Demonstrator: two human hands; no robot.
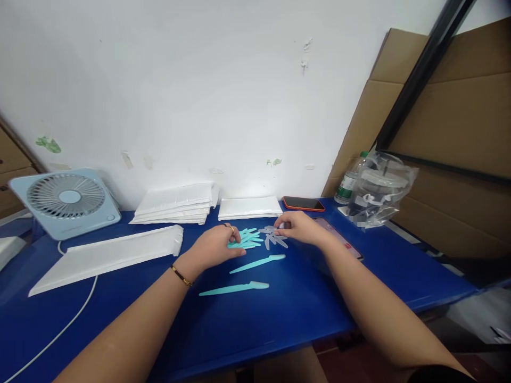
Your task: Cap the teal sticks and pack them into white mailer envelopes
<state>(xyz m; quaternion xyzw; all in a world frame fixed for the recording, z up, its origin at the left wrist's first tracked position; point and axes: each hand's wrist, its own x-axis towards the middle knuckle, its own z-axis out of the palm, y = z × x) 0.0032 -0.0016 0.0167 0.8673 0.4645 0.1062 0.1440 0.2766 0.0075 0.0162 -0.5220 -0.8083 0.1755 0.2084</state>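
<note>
Two turquoise eyebrow razors with pale covers over their blades lie apart on the blue table; one razor (235, 288) is nearer me and the other razor (255, 264) just beyond. Behind them sits a heap of turquoise razors (249, 239). My left hand (215, 246) reaches over the heap's left side, thumb and fingers apart, with nothing clearly held. To the right is a small pile of clear plastic caps (275, 239). My right hand (297, 227) is at this pile with thumb and fingertips curled together around a pale bit that looks like a clear cap, partly hidden.
White packets are stacked (175, 202) by the wall, with a smaller stack (249, 207) beside them and one long packet (112, 252) at left. A fan (69, 197) stands far left. Two phones (303, 203), a bottle (346, 183) and a bagged cup (377, 191) are at right.
</note>
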